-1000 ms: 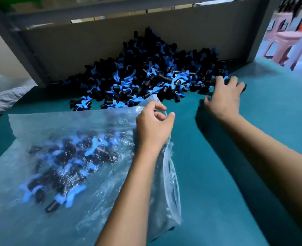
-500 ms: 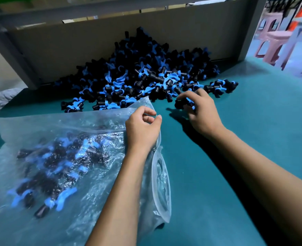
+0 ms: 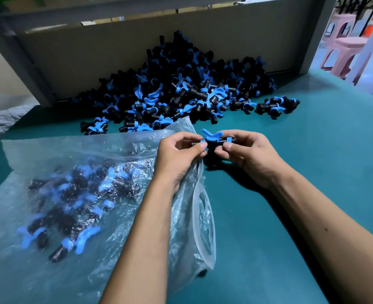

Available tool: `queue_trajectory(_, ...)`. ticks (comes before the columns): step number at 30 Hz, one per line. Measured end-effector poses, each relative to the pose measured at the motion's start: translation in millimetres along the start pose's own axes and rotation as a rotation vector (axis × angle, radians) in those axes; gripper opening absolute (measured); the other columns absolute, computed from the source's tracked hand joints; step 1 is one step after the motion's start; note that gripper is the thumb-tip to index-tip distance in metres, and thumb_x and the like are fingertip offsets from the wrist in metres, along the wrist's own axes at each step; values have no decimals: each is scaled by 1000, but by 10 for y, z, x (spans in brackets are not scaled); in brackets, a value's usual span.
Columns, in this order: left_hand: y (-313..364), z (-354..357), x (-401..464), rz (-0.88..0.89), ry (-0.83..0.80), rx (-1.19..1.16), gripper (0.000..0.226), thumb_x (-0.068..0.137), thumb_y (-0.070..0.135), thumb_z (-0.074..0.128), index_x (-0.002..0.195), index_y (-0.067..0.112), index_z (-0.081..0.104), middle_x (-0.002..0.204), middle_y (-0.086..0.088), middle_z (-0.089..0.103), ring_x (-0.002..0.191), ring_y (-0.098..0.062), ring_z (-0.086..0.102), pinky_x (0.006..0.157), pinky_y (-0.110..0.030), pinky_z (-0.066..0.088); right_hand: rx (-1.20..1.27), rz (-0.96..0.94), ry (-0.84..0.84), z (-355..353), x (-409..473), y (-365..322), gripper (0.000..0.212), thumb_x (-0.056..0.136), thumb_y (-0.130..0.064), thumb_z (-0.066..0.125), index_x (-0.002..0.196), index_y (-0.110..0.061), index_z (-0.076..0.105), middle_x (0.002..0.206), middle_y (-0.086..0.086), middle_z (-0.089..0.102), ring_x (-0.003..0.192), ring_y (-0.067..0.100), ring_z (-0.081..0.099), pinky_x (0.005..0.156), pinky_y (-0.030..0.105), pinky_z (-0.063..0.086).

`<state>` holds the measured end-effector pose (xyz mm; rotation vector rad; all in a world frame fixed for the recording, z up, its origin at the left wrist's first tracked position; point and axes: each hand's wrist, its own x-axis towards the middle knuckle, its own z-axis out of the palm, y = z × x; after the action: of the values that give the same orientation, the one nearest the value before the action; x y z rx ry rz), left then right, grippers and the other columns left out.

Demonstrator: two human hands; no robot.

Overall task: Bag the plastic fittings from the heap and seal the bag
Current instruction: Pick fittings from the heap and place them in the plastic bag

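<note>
Fitting (image 3: pixel 213 140), black with blue wings, pinched between left hand (image 3: pixel 178 153) and right hand (image 3: pixel 246 151) fingertips, bag (image 3: pixel 82 194) mouth at 9 o'clock, heap (image 3: pixel 181 91) at 12.

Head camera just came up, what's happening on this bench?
A person is bagging fittings. Both hands, left hand and right hand, pinch one black-and-blue fitting at the open mouth of the clear bag, which already holds several. The heap behind is large; the bag is unsealed.

teal table (image 3: pixel 312 163) | grey back panel (image 3: pixel 115 55) | pink stools (image 3: pixel 343 53) far right
</note>
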<state>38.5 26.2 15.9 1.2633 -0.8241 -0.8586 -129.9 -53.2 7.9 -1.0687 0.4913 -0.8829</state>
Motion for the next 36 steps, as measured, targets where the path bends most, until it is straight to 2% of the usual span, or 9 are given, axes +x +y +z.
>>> queue_trajectory(2, 17, -11, -12, -19, -5, -37, 14, 84, -9, 76, 86, 4, 73, 79, -11, 76, 70, -21, 72, 71, -23, 60, -72, -47, 63, 22, 3, 16, 20, 89, 10, 64, 106, -1, 67, 90, 19, 71, 76, 23, 74, 68, 25, 59)
queue_trajectory(5, 12, -5, -32, -46, -10, -44, 14, 84, -10, 76, 84, 3, 71, 76, -10, 76, 69, -21, 73, 68, -22, 60, -361, -143, 162, 52, 10, 41, 16, 81, -6, 80, 93, -10, 71, 82, 16, 73, 65, 18, 67, 50, 24, 51)
queue_trajectory(8, 5, -29, -19, -59, 24, -44, 12, 85, -6, 77, 86, 5, 71, 74, -10, 76, 65, -18, 73, 66, -22, 60, -482, -180, 172, 75, 24, 71, 16, 79, -16, 86, 90, -12, 75, 80, 6, 77, 60, 10, 63, 50, 19, 47)
queue_trajectory(14, 42, -150, 24, -73, 71, -95, 13, 88, -3, 74, 96, 7, 73, 76, -6, 77, 67, -13, 74, 64, -18, 57, -157, -139, 360, 10, 63, 49, 4, 84, -15, 80, 86, -15, 77, 73, -1, 69, 67, 9, 59, 67, 27, 47)
queue_trajectory(21, 25, 19, -42, -113, -7, -147, 10, 89, -5, 72, 93, 3, 73, 77, -6, 77, 65, -14, 73, 66, -18, 58, -395, -201, 158, 61, 26, 80, 16, 78, -15, 86, 90, -10, 77, 80, 4, 76, 66, 8, 65, 60, 16, 48)
queue_trajectory(25, 41, 5, -22, -113, 15, -169, 8, 90, -4, 71, 94, 3, 72, 75, -5, 74, 66, -13, 73, 66, -17, 58, -122, -193, 375, 20, 59, 60, 3, 87, -15, 78, 85, -17, 77, 76, -2, 70, 66, 12, 55, 68, 28, 46)
queue_trajectory(27, 43, 20, -28, -144, 26, -182, 7, 91, -2, 72, 95, 4, 72, 79, -6, 75, 69, -13, 74, 66, -16, 57, -86, -195, 440, 5, 78, 69, 1, 90, -18, 75, 90, -19, 75, 80, -5, 70, 73, 11, 60, 74, 33, 47)
queue_trajectory(31, 21, 102, -41, -200, 74, -270, 5, 94, -1, 69, 93, 3, 70, 86, -11, 75, 68, -10, 75, 64, -14, 56, -213, -166, 290, 55, 87, 99, 26, 92, -25, 72, 114, -15, 63, 87, -3, 72, 80, 15, 66, 75, 35, 53)
queue_trajectory(36, 22, 89, -36, -204, 58, -349, 4, 94, 3, 71, 92, 0, 67, 84, -11, 77, 72, -19, 77, 65, -19, 59, -316, -181, 230, 48, 43, 92, 49, 80, -5, 82, 121, -15, 57, 100, 14, 73, 77, 18, 66, 75, 29, 58)
